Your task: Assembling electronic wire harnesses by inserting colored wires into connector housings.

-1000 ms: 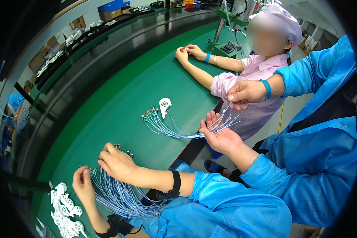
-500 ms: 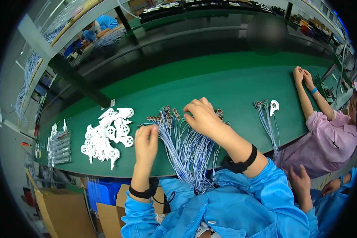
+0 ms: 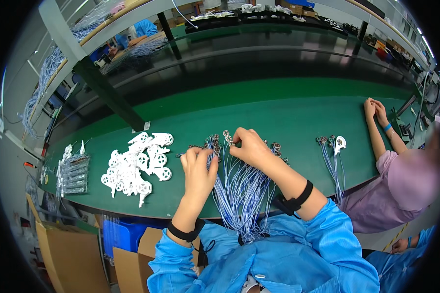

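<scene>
A thick bundle of blue and white wires (image 3: 242, 210) lies in front of me and hangs over the near table edge. Small round metallic-brown parts (image 3: 214, 142) sit in rows at its far ends. My right hand (image 3: 252, 149) pinches a short strip of these round parts (image 3: 228, 138), raised at the head of the bundle. Just left of it, my left hand (image 3: 199, 171) is beside the wire ends, its thumb apart from its fingers; whether its fingertips touch a wire cannot be made out.
White plastic housings (image 3: 137, 168) are heaped to the left, beyond them a clear bag of parts (image 3: 75, 173). A smaller wire bunch (image 3: 331, 158) with a white housing (image 3: 340, 143) lies right. A person in pink (image 3: 401, 185) rests their hands on the green table (image 3: 288, 117).
My left hand has moved right to the wire ends, its thumb and fingers spreading. My right hand now holds up a strip of round parts. A nearby person's hand behind my right arm has gone.
</scene>
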{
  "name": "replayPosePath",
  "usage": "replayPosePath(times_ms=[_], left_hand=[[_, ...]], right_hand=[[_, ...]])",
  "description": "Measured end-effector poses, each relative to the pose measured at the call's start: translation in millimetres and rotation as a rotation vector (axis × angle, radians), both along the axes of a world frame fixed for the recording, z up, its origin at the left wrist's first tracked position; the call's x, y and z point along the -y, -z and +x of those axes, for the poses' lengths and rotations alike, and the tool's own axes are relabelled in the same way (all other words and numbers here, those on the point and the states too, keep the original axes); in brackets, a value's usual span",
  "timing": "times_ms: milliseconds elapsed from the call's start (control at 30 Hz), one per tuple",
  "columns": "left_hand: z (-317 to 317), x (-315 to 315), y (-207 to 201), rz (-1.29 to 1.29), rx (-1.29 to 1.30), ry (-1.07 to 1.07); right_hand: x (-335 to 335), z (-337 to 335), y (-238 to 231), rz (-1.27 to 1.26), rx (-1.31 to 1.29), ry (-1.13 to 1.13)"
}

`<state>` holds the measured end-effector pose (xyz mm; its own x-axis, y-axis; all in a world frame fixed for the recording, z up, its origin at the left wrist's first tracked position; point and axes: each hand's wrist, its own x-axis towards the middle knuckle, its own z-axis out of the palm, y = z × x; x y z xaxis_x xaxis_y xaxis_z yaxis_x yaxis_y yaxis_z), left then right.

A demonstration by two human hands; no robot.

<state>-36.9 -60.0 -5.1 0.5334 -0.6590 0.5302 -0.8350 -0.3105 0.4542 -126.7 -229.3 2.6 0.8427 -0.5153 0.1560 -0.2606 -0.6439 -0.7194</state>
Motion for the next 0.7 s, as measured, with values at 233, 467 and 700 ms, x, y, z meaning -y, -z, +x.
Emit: replayPosePath(times_ms=[233, 467, 700], left_hand=[[3.8, 43.0, -20.7, -0.23, -1.109, 0.411], [-13.7, 46.8, -22.4, -0.351, -1.706, 0.563], [-22.3, 50.5, -16.7, -0.391, -1.969, 0.513]], right_hand=[[-12.3, -41.4, -21.9, 0.288, 0.269, -0.151], [-8.1, -59.2, -4.4, 0.879, 0.445, -0.214], [-4.5, -67.7, 10.1, 0.963, 0.538, -0.261]])
